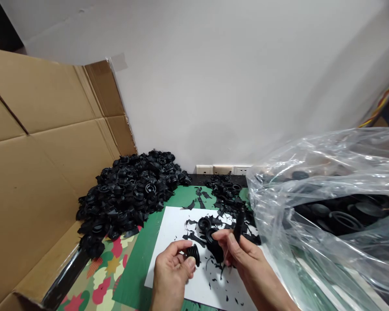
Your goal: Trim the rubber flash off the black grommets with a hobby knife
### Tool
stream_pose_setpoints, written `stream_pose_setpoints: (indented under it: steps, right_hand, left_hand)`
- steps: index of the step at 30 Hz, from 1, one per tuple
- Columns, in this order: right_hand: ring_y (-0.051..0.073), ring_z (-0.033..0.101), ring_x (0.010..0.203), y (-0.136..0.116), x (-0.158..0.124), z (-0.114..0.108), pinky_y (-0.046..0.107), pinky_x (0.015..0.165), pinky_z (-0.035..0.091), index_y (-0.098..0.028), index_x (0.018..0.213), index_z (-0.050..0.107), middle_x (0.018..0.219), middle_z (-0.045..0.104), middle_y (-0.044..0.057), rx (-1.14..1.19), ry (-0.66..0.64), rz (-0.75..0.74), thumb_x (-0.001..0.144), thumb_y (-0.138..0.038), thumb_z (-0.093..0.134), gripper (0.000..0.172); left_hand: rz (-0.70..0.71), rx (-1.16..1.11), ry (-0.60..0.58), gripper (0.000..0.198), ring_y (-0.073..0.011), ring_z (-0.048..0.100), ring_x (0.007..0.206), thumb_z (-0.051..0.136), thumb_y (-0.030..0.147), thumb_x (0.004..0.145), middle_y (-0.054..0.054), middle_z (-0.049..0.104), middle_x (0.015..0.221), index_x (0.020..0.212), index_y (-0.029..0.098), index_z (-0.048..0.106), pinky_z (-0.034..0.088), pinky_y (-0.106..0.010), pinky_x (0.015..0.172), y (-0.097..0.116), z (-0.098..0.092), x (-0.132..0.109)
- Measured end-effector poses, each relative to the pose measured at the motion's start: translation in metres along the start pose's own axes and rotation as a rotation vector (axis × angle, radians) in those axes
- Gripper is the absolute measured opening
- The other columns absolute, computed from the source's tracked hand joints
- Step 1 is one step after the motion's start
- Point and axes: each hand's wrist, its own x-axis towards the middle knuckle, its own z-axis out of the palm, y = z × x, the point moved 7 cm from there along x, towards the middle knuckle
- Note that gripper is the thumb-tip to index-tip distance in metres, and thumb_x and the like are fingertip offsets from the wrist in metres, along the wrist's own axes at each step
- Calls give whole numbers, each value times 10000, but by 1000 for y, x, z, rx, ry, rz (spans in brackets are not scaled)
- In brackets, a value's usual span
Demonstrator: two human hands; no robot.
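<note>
Between the thumb and fingers of my left hand (175, 265) is a ribbed black rubber part (193, 255), held over a white sheet (160, 246). To its right, my right hand (238, 250) is closed around a dark, pen-like tool (239, 224) that points up; its lower end near the fingertips is hard to make out. Just left of my right fingers lie black rings (204, 223) among torn black scraps. Small black shavings (214, 280) are scattered on the sheet below the hands.
A large heap of black rubber parts (132, 190) rises at the left beside a cardboard box wall (52, 151). More black scraps (225, 190) lie at the back of the green mat (136, 255). At the right, a clear plastic bag (272, 216) holds black parts. A wall with sockets (223, 170) stands behind.
</note>
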Motion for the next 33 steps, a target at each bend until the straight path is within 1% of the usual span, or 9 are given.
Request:
stream_pose_setpoints:
  steps: [4,7,9,12,17,20,24,28,33]
  right_hand:
    - [73,363,409,-3,-6,9,211,396,272,-182,788,613,574,447,-53,42,-83,43,737,-612,551,437]
    - [95,448,379,-8,-8,16,218,390,319,-182,721,548,529,529,-32,41,-173,28,789,-592,494,419]
    - [123,511,423,-11,-9,18,240,439,383,-184,725,527,525,595,-6,20,-203,15,782,-546,546,367]
    - [147,554,494,-17,-10,13,260,497,427,-186,800,533,560,651,7,19,-156,-28,716,-457,672,317]
    - [133,540,457,-26,-15,9,255,534,412,-148,874,639,433,616,-10,6,-68,-122,683,-411,711,332]
    - [138,559,447,-26,-16,12,251,511,417,-155,804,664,431,620,-1,72,-87,-100,650,-407,740,305]
    - [142,584,456,-21,-12,11,235,478,421,-157,757,667,468,628,3,186,-76,-28,618,-417,765,311]
    - [131,587,458,-19,-11,8,221,449,421,-145,749,676,528,616,-4,243,-38,1,616,-436,763,332]
    - [135,583,443,-19,-11,10,235,429,413,-140,742,684,579,632,12,249,-37,-4,589,-447,774,355]
  left_hand:
    - [2,20,4,225,-86,492,416,732,177,578,42,554,447,798,143,696,366,-182,416,2,-1,-2]
    - [7,28,8,228,-93,505,431,724,175,583,37,567,464,807,143,694,374,-182,418,5,-1,-4]
    - [11,28,8,229,-99,514,443,721,176,584,33,575,476,809,144,694,391,-187,426,7,-1,-5]
    - [21,18,1,223,-102,520,458,723,182,588,31,575,486,806,145,695,415,-196,447,11,0,-7]
    - [28,31,-36,224,-104,517,480,712,208,612,24,572,508,826,144,692,421,-196,462,15,6,-11]
    - [62,58,-25,219,-106,507,505,699,211,621,29,551,523,833,157,701,425,-195,482,20,10,-14]
    - [165,126,-40,175,-105,488,545,677,227,645,1,576,675,809,185,724,423,-199,492,28,16,-16]
    - [186,175,-109,148,-112,498,561,635,242,702,-14,586,776,820,215,720,425,-210,494,30,18,-16]
    - [336,354,-286,177,-194,578,787,592,188,743,-56,625,847,852,226,725,440,-255,656,40,29,-20]
